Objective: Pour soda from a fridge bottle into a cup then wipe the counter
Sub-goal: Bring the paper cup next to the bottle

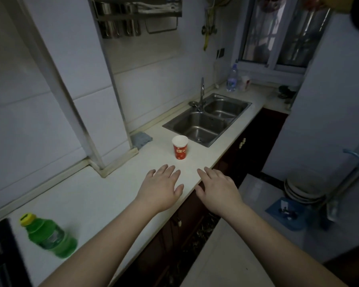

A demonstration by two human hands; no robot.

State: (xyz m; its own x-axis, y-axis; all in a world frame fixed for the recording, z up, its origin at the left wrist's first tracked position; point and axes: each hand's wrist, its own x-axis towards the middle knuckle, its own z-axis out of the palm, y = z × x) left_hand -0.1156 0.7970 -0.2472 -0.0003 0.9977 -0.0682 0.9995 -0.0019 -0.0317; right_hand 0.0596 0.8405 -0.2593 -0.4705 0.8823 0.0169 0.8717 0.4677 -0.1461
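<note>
The counter (95, 195) is running past the sink (207, 121); both hands, left hand (161, 188) and right hand (218, 188), are hovering flat over it, fingers spread, holding nothing. The green bottle (50, 237) is standing capped at the near left, the red cup (180, 147) ahead, the blue cloth (141, 138) lying unused; pouring and wiping look still to do

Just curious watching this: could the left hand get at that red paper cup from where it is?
Probably yes: the left hand lies open on the counter, with nothing between it and the red cup.
</note>
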